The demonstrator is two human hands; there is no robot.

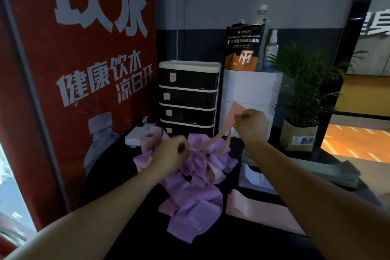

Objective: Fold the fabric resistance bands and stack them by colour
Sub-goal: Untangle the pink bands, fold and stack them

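Both hands are drawing one pink band out of the tangled heap of purple bands at the middle of the dark tabletop. The right hand, at about one o'clock from the heap, pinches the band near its free end, which stands up as a flat flap above the knuckles. The left hand, at about ten o'clock over the heap, has its fingers curled round the same strip lower down, so the band runs taut between the two. More pink loops show at the heap's far left edge and threaded through the purple.

The step in hand looks like sorting: freeing a pink band before folding it. Some stacking seems already done, since a flat pile of folded pink bands lies at four o'clock from the heap, and a pile of grey-green bands lies at three o'clock, well apart from it.

Next, the band probably has to come fully clear of the purple ones without dragging them along, then be flattened, folded end to end and laid on the pink pile. Whether its lower part is still caught in the heap cannot be told.

Behind stand a black drawer unit and a potted plant.
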